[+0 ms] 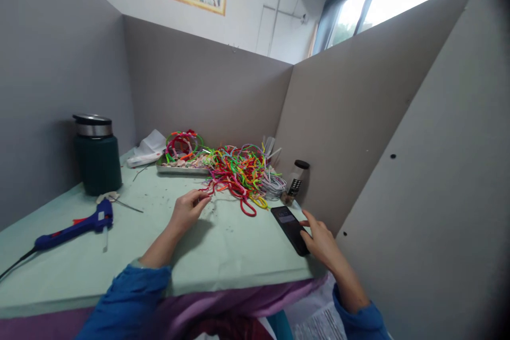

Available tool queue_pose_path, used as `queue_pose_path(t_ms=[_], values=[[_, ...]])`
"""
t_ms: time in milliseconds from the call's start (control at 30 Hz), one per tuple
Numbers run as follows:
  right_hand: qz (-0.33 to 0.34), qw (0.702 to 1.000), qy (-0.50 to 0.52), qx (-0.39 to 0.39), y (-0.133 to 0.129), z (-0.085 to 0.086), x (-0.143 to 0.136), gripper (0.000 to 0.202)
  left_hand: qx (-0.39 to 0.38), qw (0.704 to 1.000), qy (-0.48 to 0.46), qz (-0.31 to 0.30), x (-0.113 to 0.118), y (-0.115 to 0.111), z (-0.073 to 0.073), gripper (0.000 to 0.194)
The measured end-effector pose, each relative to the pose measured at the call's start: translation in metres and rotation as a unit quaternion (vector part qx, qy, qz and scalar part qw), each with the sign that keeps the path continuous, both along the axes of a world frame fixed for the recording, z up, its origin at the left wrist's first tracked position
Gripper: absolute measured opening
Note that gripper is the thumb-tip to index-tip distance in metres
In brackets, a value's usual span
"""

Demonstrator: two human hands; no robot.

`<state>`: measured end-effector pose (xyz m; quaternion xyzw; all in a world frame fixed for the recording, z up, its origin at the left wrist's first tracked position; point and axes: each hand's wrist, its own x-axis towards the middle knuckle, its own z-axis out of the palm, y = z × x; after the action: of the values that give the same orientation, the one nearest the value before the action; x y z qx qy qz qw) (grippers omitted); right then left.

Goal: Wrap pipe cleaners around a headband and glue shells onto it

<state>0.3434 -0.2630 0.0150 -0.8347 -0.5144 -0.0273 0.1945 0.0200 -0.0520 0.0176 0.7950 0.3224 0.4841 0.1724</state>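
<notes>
Resting at three o'clock on the table (239, 255), as read from its middle with twelve straight ahead, the phone (287, 223) is touched along its outer edge by the right hand (321, 239). The fingers are parted and not wrapped around it; the phone lies flat, so its weight is borne by the table, and its lit screen is left uncovered, presumably so that it can be read or tapped.

Near the middle, thumb and forefinger of the left hand (187, 211) are brought together beside the red strands; whether one is pinched cannot be told. At one o'clock the coloured strands (239, 170) are heaped, probably for easy reach. A metal tray (183, 171) is set at twelve, its rim likely useful for containing small pieces.

The jar (297, 183) is stood at two o'clock near the partition (338, 133), and the flask (98, 162) upright at ten, perhaps to avoid knocks. At nine, the glue gun (75, 231) is laid down, its cord trailed outward, seemingly away from the strands.
</notes>
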Motion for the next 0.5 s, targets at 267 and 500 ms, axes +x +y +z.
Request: queue_pose_path(t_ms=[267, 500], values=[[0.000, 1.000, -0.018, -0.022, -0.0013, -0.0054, -0.0008, 0.056, -0.026, 1.000, -0.002, 0.003, 0.0005, 0.0013, -0.0035, 0.024], [0.003, 0.998, -0.049, -0.045, -0.0011, -0.0033, -0.0072, 0.057, -0.015, 0.999, 0.008, 0.035, 0.0005, -0.0007, -0.0024, 0.026]])
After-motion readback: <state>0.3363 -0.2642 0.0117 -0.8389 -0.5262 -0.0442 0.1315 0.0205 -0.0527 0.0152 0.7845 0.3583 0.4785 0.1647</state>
